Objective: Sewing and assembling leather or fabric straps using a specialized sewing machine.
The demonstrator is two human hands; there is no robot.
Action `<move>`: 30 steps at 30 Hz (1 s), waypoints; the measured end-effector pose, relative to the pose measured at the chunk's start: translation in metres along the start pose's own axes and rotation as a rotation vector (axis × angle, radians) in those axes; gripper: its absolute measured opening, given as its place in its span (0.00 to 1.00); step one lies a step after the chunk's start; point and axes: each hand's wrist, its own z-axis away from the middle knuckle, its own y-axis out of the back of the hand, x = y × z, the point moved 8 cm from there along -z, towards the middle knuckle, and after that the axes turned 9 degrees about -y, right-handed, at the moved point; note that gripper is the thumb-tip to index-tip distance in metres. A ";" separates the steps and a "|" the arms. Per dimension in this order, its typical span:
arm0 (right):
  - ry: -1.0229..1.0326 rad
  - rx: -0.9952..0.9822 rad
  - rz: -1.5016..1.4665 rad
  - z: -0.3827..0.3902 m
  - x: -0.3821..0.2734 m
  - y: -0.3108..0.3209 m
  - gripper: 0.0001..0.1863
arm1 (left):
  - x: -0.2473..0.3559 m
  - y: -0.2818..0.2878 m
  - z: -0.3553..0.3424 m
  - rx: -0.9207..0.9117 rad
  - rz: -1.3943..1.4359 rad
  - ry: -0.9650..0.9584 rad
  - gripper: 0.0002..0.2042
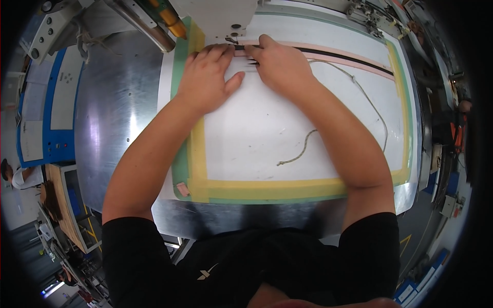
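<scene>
A long black strip (339,55) lies along a pink band (359,66) at the far side of the white board (246,123). My left hand (208,79) rests palm down at the strip's left end, its fingers stretched out and the thumb apart. Close beside it, my right hand (281,64) presses a fingertip onto the black strip. Two dark pointed tips of a small tool (253,62) stick out from under the curled right fingers; whether it is tweezers or snips I cannot tell. A thin cord (371,101) runs from near this hand, passing under my right forearm.
Yellow tape (272,189) and a green border (181,87) frame the board on a metal table (118,108). A white machine head (221,18) stands just beyond my hands. A metal cylinder (146,28) hangs at the far left. A blue-and-white control cabinet (59,113) stands further left.
</scene>
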 end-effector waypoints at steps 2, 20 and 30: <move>0.005 0.037 -0.007 0.001 0.000 0.000 0.18 | 0.000 0.000 0.000 -0.003 0.002 0.000 0.29; 0.010 0.013 0.024 0.001 -0.003 0.001 0.19 | -0.002 0.002 0.001 -0.012 -0.003 0.018 0.28; -0.088 -0.082 0.098 0.013 0.025 0.011 0.22 | -0.002 0.001 0.004 -0.028 -0.063 0.038 0.28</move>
